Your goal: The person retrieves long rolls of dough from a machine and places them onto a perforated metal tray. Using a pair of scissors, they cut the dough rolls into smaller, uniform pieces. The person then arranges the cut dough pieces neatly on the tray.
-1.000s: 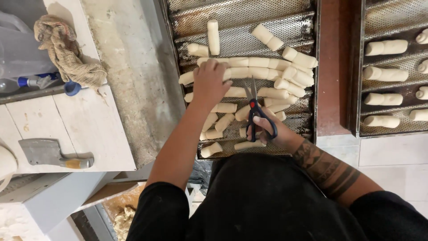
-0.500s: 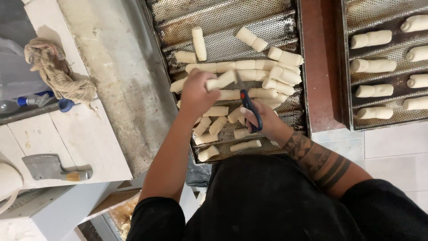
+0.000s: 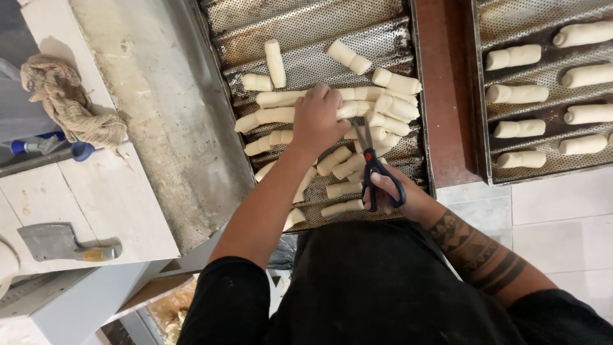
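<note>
With the left hand (image 3: 317, 121) gripping a dough roll (image 3: 274, 116) and the right hand (image 3: 399, 195) clutching scissors (image 3: 373, 169), a careless snip could nick those fingers.

Second perforated tray (image 3: 485, 96) at upper right of frame, dough logs (image 3: 517, 94) lying in rows in its grooves. Reddish strip (image 3: 447, 96) between trays. Frayed beige rag (image 3: 73, 112) at upper left, blue-capped object (image 3: 80, 151) just below it. Metal cleaver (image 3: 67, 243) with yellowish handle flat on white tabletop (image 3: 96, 198), lower left. White tiles (image 3: 562, 211) at lower right.
</note>
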